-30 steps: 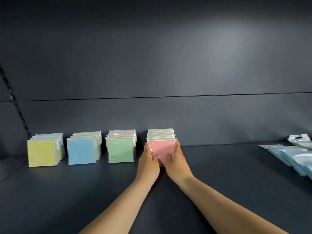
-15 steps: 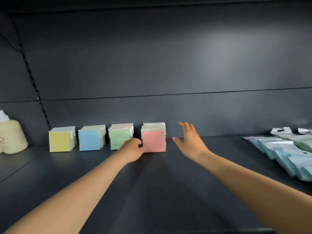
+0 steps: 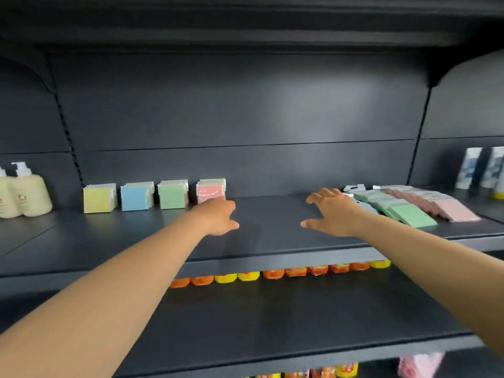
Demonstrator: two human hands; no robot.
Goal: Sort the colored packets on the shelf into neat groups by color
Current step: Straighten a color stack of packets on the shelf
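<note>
Four upright colour-sorted packet stacks (image 3: 154, 196)

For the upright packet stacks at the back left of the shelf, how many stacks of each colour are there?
Yellow stack: 1
Blue stack: 1
Green stack: 1
Pink stack: 1
Total: 4 upright stacks, side by side in a row. Packets within each stack cannot be counted.

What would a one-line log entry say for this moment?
left hand: open, empty | right hand: open, near flat packets | yellow, blue, green, pink stacks: upright, grouped
</note>
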